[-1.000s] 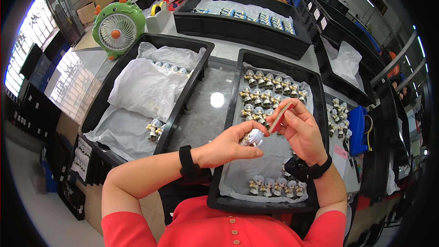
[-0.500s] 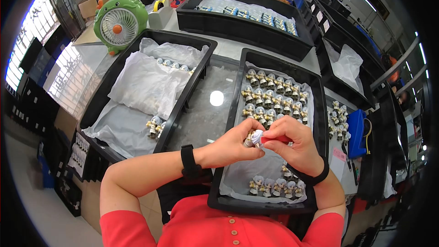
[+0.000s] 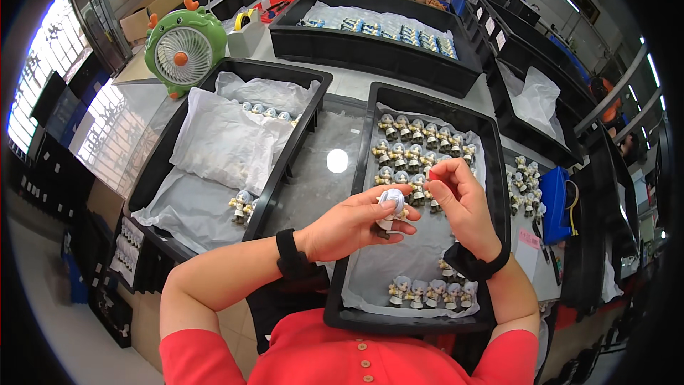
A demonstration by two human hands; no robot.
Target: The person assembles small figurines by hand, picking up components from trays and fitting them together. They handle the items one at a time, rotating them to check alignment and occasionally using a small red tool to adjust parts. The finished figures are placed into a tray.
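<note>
My left hand [image 3: 338, 227] is closed on a small figurine [image 3: 391, 207] with pale hair and light clothes, its head pointing up. A small red piece [image 3: 432, 175], whose kind I cannot make out, is pinched in my right hand [image 3: 464, 207], apart from the figurine. Both hands are above a black tray [image 3: 501, 199] lined with white sheeting. Rows of similar figurines [image 3: 417, 132] stand in its far half, and a shorter row [image 3: 432, 293] lies near its front edge. My right hand partly hides the rows behind it.
To the left, another black tray [image 3: 299, 148] holds white sheets and a few figurines [image 3: 243, 204]. Beyond it stand a green fan [image 3: 184, 57] and a tape dispenser [image 3: 244, 34]. Loose figurines [image 3: 524, 182] and a blue box [image 3: 555, 199] are at right. A person sits behind the far tray [image 3: 370, 53].
My right hand has drawn the red piece up and away from the figurine. My left hand has moved slightly left and turned the figurine more upright, loosening its fingers around it.
</note>
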